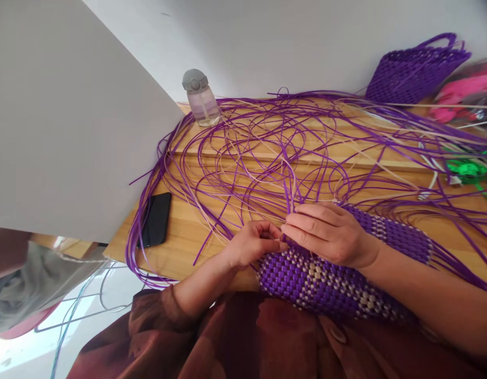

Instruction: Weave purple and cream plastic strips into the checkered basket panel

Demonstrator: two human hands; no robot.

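Observation:
A woven purple basket [334, 281] with a cream pattern lies at the table's front edge, against my clothing. My left hand [253, 245] is at its left upper corner, thumb and fingers pinched together on a weaving strip whose end I cannot make out. Over the same corner lies my right hand [332, 234], fingers bent and closed round several purple and cream strips [289, 195] that rise from the weave. Long loose strips [243, 137] fan out from the basket across the table. The fingertips of my right hand partly hide the spot being worked.
A clear bottle with a grey lid [201, 97] stands at the back left; a black phone [157, 218] lies near the left edge under strips. At the back right are a finished-looking purple basket [413, 73], a pink bundle [468, 92] and green strips [468, 167]. Another person's leg [33, 279] shows at left.

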